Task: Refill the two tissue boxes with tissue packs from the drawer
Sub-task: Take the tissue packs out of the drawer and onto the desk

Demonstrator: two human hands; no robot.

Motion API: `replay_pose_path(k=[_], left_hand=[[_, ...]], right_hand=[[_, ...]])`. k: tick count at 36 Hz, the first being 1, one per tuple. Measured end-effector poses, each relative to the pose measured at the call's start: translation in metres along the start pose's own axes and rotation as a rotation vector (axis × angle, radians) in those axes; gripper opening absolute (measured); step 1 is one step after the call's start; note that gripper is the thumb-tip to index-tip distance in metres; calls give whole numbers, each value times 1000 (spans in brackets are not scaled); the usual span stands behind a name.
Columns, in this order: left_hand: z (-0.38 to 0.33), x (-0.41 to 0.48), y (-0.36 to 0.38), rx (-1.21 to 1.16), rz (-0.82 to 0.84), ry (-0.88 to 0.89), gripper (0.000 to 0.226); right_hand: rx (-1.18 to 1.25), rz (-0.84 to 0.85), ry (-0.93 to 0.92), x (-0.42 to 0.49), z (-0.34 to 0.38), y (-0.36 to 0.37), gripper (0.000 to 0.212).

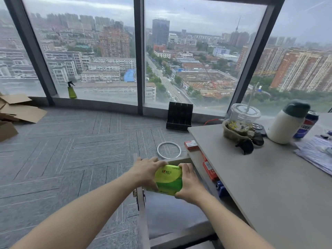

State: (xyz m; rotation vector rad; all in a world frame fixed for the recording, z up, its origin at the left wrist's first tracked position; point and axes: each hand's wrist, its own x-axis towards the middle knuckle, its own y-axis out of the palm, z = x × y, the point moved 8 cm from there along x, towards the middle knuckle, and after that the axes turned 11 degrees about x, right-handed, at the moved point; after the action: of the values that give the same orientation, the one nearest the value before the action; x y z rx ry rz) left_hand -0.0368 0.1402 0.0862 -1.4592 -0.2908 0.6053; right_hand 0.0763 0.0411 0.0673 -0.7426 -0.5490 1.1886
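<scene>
A green tissue pack (168,179) is held between both hands above the open grey drawer (172,218), which is pulled out from under the desk. My left hand (146,172) grips the pack's left and top edge. My right hand (189,183) clasps its right side. The drawer's inside below the pack looks bare. No tissue box is in sight.
The grey desk (265,186) at the right carries a plastic cup (242,117), a white flask (285,123), a cola can (306,124), sunglasses and papers. Red packets (209,168) lie beside the drawer. A white ring (168,150) and a black rack (179,116) are on the carpet; cardboard lies far left.
</scene>
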Motion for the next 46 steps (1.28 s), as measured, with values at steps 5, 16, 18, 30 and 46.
replay_pose_path(k=[5, 16, 18, 30, 46], left_hand=[[12, -18, -39, -92, -83, 5, 102], [-12, -52, -120, -332, -281, 117, 101], [-29, -55, -127, -385, -286, 162, 99], [-164, -41, -147, -598, -218, 384, 90], [-259, -22, -150, -662, -176, 501, 79]], right_hand=[[8, -36, -81, -1, 37, -27, 84], [-43, -192, -194, -52, 82, -108, 88], [-65, -211, -191, -68, 79, -125, 89], [-283, -180, 24, -171, 14, -206, 92], [-546, -81, 349, -245, -39, -246, 103]])
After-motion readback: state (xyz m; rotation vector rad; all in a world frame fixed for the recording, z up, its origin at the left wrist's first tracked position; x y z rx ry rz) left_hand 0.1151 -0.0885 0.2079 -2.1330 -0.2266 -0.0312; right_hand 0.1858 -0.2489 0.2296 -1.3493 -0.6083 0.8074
